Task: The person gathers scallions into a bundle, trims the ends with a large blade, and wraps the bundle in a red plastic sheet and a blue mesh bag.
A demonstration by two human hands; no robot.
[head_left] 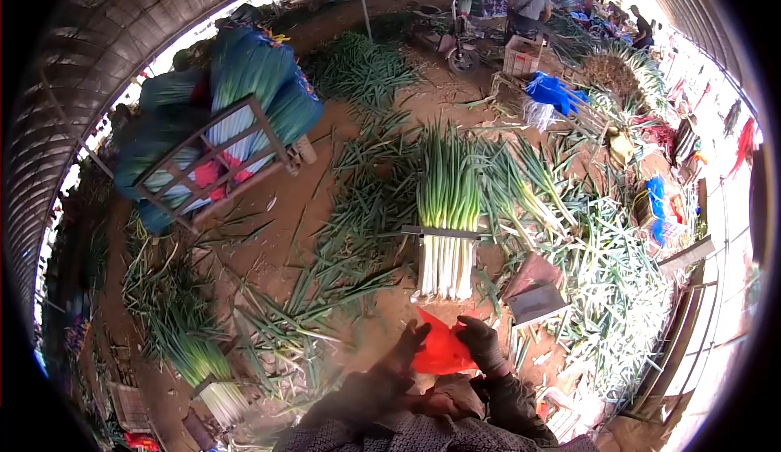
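Both hands wear dark gloves and are at the bottom centre, in front of my body. A bright red sheet (443,345) is stretched between them. My left hand (408,343) has its fingers closed on the sheet's left edge, and my right hand (480,342) grips its upper right edge. Just beyond the hands, a thick bundle of green onions (449,200) lies with white stalks toward me and green leaves away. A dark bar (443,231) crosses the bundle.
Loose onions and leaves (618,289) cover the ground at right. A metal box (537,303) sits right of the bundle. Another bundle (213,383) is at lower left. A loaded cart (220,163) stands at left. People (530,0) and a motorbike (462,55) are farther back.
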